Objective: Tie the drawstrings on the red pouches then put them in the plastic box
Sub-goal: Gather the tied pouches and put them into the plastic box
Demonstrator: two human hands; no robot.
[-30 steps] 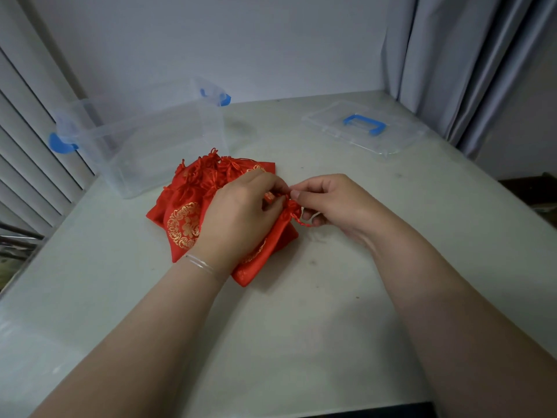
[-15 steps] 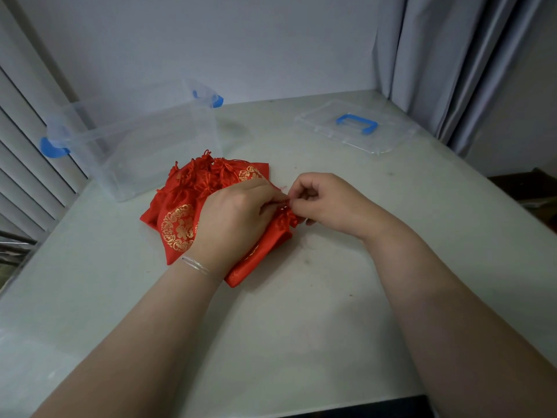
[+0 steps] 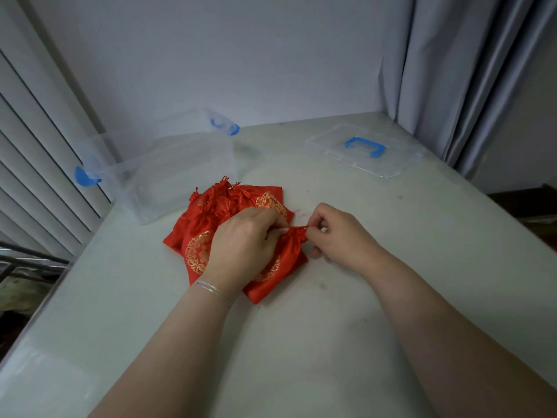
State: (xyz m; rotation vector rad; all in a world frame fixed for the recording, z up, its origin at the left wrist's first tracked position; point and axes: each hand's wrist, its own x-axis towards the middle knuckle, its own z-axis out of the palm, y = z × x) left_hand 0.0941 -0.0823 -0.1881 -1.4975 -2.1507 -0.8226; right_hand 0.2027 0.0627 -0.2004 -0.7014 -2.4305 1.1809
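My left hand and right hand pinch the drawstring at the top pouch's gathered mouth, mid-tie; next, knot it, then reach far left to the box.

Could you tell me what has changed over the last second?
Both hands, left and right, keep pinching the drawstring at the top pouch's gathered mouth; a cord loop seen earlier under the right hand is gone. The pouch pile, box and lid stayed put.

Pale wall, grey curtain R, blinds L
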